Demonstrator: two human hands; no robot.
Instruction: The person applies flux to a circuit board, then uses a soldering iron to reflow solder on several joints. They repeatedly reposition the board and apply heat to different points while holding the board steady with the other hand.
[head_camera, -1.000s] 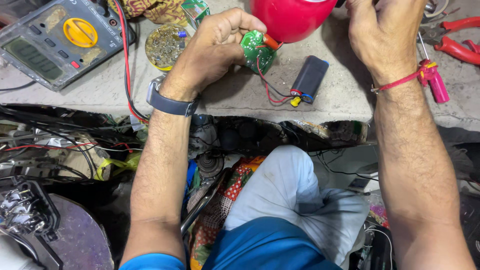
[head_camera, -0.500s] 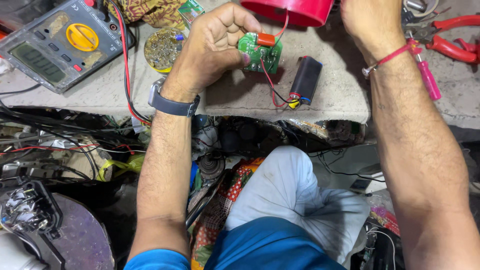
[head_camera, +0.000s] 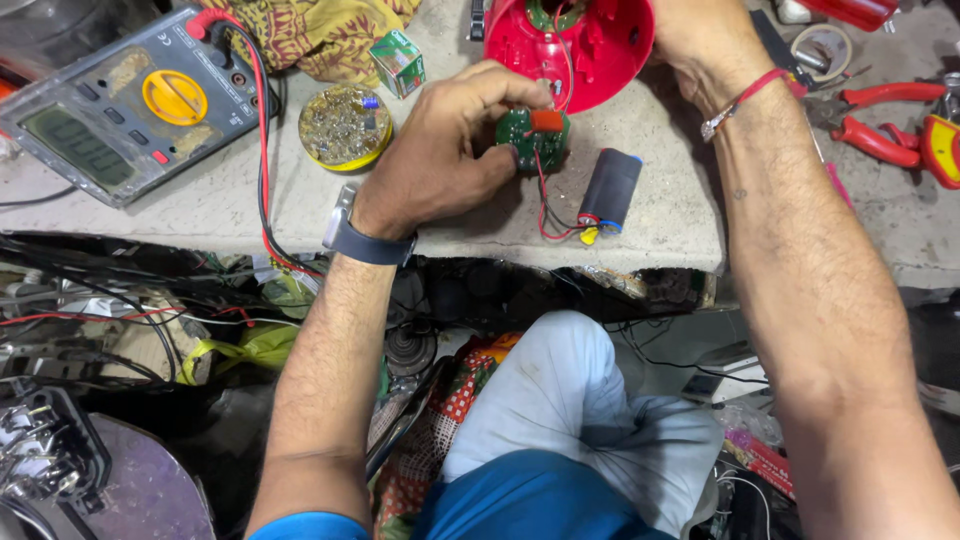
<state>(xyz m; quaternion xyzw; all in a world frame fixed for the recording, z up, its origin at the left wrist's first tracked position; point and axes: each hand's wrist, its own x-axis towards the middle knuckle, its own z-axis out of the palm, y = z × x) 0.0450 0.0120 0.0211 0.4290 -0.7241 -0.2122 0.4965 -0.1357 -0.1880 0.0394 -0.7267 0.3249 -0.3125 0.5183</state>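
My left hand (head_camera: 445, 150) pinches a small round green circuit board (head_camera: 533, 138) just above the grey bench top. Red and black wires run from the board to a dark cylindrical battery cell (head_camera: 609, 188) lying on the bench to its right. A thin wire also leads up into an open red plastic housing (head_camera: 570, 45) at the top edge. My right hand (head_camera: 700, 40) grips that housing's right side; its fingers are mostly out of view.
A grey multimeter (head_camera: 130, 105) with a yellow dial and red and black leads lies at the left. A round tin of solder scraps (head_camera: 345, 125) and a small green box (head_camera: 398, 62) sit beside it. Red-handled pliers (head_camera: 890, 125) lie at the right. Tangled cables hang below the bench edge (head_camera: 650, 255).
The view has tilted upward, so the red housing's open inside now shows. My left hand has kept hold of the circuit board; the battery cell stays on the bench.
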